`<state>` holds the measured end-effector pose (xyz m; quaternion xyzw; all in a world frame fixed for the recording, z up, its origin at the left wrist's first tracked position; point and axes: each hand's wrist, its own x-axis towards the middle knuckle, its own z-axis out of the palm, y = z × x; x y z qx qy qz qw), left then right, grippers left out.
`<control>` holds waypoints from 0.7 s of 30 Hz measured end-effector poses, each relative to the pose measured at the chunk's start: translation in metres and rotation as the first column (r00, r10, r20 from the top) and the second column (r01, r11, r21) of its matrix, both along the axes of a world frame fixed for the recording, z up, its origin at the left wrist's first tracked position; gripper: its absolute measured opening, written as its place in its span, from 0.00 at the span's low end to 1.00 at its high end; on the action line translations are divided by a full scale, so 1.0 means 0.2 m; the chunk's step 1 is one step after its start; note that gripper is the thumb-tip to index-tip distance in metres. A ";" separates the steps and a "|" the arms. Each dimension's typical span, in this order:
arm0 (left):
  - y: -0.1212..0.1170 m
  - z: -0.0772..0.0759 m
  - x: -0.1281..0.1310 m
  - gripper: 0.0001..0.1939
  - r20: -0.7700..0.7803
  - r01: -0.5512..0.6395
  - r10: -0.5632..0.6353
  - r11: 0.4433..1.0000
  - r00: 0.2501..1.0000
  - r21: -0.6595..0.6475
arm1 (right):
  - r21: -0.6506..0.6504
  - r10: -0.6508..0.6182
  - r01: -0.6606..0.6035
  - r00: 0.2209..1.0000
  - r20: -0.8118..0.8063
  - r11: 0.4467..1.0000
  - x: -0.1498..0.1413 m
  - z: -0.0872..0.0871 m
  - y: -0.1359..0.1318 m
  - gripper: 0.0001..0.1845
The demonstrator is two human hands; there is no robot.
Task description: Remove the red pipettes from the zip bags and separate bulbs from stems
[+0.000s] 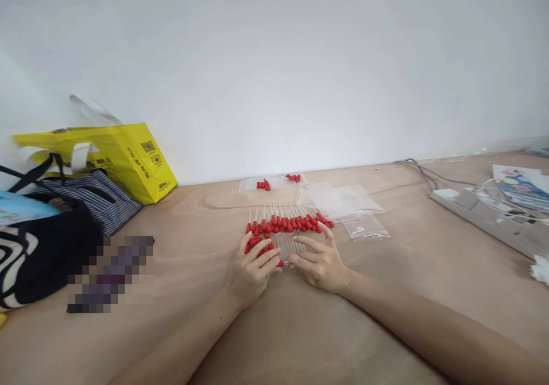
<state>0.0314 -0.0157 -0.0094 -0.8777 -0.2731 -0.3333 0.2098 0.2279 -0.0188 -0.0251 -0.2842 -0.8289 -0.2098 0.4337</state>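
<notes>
A row of droppers with red rubber bulbs lies on the table, their thin clear tubes pointing toward the wall. Nearer to me, a second group of clear dropper tubes lies between my hands, with red bulbs at its left side. My left hand rests over those bulbs, its fingers stretched out and partly hiding them. On the other side, my right hand has its fingers spread and touches the right ends of the tubes. One raised finger reaches close to the bulb row.
Behind the droppers lie clear zip bags, and more red bulbs sit on a bag by the wall. A yellow bag and a black-and-white bag stand left, near a blurred-out item. At right is a power strip with cables.
</notes>
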 end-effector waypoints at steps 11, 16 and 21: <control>-0.02 0.01 -0.02 0.07 -0.033 0.035 -0.032 0.996 0.999 0.084 | -0.012 0.029 -0.029 0.999 -0.015 0.999 -0.01 0.00 -0.01 0.06; -0.03 0.04 -0.02 0.06 -0.027 0.031 -0.029 0.996 0.999 0.084 | -0.007 0.031 -0.031 0.999 -0.024 0.999 -0.01 0.00 -0.01 0.06; 0.00 0.07 -0.10 0.09 0.070 -0.070 0.068 0.997 0.995 0.028 | -0.109 -0.099 0.092 0.993 -0.062 0.990 0.06 0.00 0.01 0.07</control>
